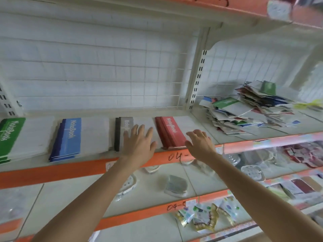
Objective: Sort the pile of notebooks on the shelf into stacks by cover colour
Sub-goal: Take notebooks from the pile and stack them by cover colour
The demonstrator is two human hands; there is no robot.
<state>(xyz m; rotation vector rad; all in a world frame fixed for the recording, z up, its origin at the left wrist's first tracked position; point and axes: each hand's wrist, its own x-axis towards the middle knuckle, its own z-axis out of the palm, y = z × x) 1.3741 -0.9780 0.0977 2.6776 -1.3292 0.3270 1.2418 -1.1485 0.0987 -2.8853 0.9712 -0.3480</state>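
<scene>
Four stacks lie in a row along the shelf (52, 173), spines to the left so each colour reads at a glance: a green stack (12, 137) at far left, then a blue stack (70, 137), a grey stack (122, 133) and a red stack (167, 131); each cover is a coloured band printed "NoteBook" beside a pale, faintly ruled panel; the books in each stack are slightly fanned, so their edges step out rather than lining up.

The left hand (138, 142) is spread flat over the grey stack, fingers straight and apart, gripping nothing; probably it is steadying or squaring that stack, though whether the palm presses down cannot be told. The right hand (199, 144) hangs over the near right corner of the red stack, fingers loosely bent and holding nothing; it looks free to reach rightward.

The unsorted pile (244, 112) sits well apart to the right, past the slotted upright (197, 81); it is a tall, slumped heap of thin notebooks lying at all angles, green, blue, red and dark covers mixed; so much sorting is left.
</scene>
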